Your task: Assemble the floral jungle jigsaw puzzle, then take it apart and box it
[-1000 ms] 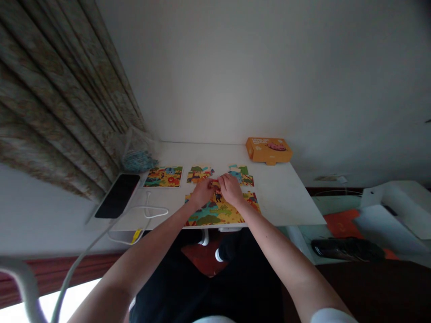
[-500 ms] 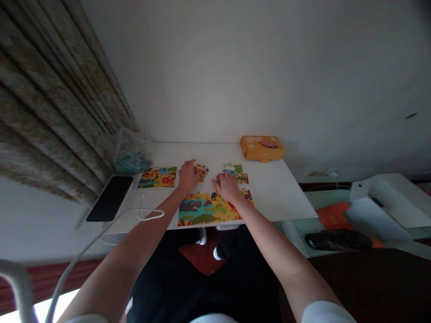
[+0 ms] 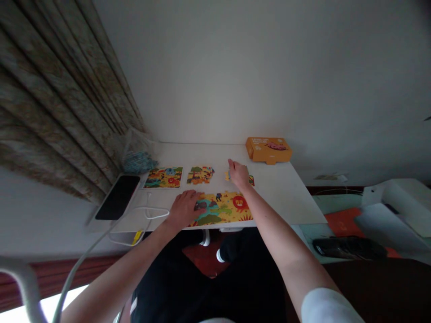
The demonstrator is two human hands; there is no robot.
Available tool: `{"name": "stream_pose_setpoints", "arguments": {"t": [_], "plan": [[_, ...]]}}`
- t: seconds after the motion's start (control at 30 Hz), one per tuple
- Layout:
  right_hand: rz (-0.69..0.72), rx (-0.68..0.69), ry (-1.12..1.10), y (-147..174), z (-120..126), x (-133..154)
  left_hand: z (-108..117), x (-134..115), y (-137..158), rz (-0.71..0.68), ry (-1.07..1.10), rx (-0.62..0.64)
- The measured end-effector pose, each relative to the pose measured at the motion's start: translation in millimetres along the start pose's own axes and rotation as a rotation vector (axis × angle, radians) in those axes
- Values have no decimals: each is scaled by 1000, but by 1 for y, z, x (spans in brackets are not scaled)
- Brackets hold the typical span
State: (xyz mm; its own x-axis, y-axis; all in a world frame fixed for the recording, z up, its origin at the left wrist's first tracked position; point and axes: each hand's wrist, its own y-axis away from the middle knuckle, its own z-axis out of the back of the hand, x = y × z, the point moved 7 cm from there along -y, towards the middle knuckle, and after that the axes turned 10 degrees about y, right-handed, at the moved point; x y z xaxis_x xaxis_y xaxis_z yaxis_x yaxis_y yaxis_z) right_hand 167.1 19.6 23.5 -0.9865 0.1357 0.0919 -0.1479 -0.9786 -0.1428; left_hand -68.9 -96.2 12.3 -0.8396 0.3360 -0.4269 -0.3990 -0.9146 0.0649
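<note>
Head cam: so the left hand (image 3: 184, 207) is laid over the left end of a part-built jigsaw (image 3: 224, 208), fingers loosely spread and palm down, not pinching anything I can see. The jigsaw sits under those fingers and runs off to their right along the near edge of the surface (image 3: 286, 197) — red lion and green crocodile showing, with an uneven top edge.

Right hand (image 3: 238, 172) is farther out, low over the loose pieces (image 3: 251, 181) on that side. Its fingers are curled in, but can't tell if they've got hold of 1. Bits of those pieces poke out on both sides of it.

Just beyond the left fingers there's a 2nd cluster of pieces (image 3: 200, 175), and left of that a picture card (image 3: 163, 177) with another lion on it. Orange box (image 3: 269, 150) — beyond the right fingers and off to their right.
</note>
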Motion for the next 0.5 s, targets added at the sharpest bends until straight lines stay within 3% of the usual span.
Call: {"name": "stream_pose_setpoints", "arguments": {"t": [0.13,0.27,0.33,0.43,0.5], "plan": [[-49,-2,55,-10,-1,-12,2,8,-14,83,43,81],[34,-132,42,13,6,1,3,8,-26,84,65,106],[138,-158,-3,36,9,18,3,6,-27,73,55,103],[404,-98,-81,77,6,51,1,4,-26,71,59,90],[494,-54,-92,99,2,63,2,2,-25,56,101,74]]}}
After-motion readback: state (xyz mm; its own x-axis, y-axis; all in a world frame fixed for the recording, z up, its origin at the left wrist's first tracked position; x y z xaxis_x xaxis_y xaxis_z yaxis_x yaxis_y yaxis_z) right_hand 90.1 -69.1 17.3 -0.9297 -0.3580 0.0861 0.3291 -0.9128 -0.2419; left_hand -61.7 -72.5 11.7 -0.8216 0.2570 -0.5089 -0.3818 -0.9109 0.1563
